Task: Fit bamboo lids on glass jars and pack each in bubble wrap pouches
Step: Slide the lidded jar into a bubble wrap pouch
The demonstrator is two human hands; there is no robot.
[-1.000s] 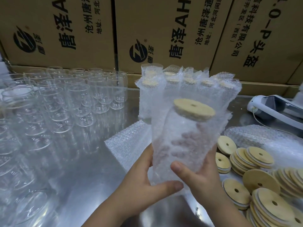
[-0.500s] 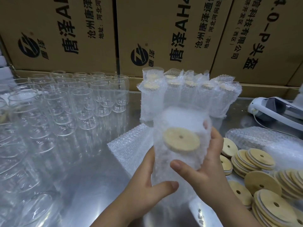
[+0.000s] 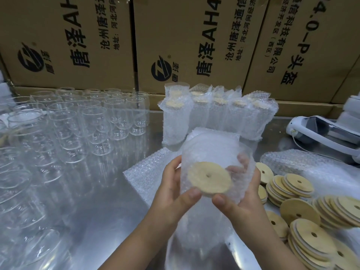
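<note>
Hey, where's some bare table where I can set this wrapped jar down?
Best: the bare steel table between the empty glass jars and the flat pouch stack. A narrow gap lies between the packed jars and the white device. The right side is crowded with bamboo lids and bubble wrap.

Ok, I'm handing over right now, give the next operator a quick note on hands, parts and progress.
Left hand and right hand both grip one bubble wrap pouch above the table; the lidded jar is inside, its bamboo lid facing the camera.
Done: a row of packed jars stands at the back.
To do: bare glass jars on the left, loose lids on the right, flat pouches in the middle.
</note>
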